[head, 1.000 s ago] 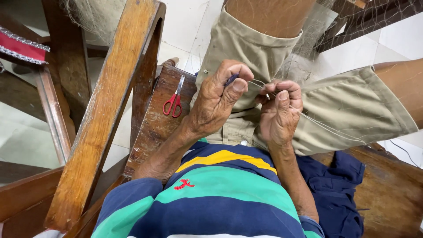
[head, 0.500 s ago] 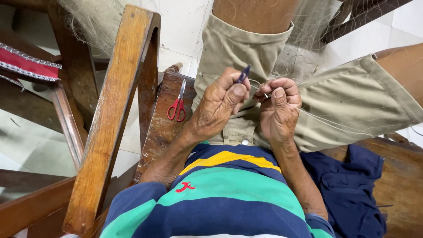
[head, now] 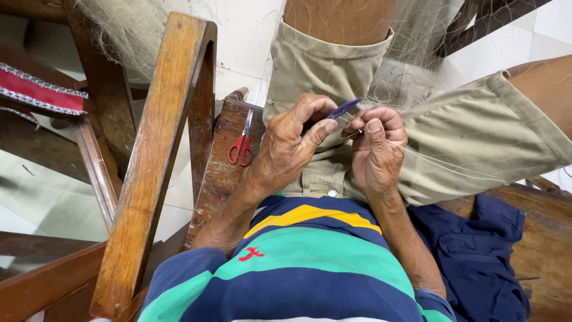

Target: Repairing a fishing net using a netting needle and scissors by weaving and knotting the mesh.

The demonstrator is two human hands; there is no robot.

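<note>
Head view: left hand (head: pixel 286 149) is pinching a slim blue netting needle (head: pixel 341 109) between thumb and fingers, tip angling up and right over the lap. Right hand (head: pixel 376 149) is curling shut, pinching fine fishing net (head: pixel 411 89) strands just beside the needle. Net is draping across khaki shorts (head: pixel 476 137). Red-handled scissors (head: pixel 241 146) are lying on the wooden chair seat (head: pixel 217 179), left of the hands.

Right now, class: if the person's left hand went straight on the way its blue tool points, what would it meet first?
Most likely the right hand: the left hand aims its blue tool rightward at those fingers, though depth is unclear.
</note>
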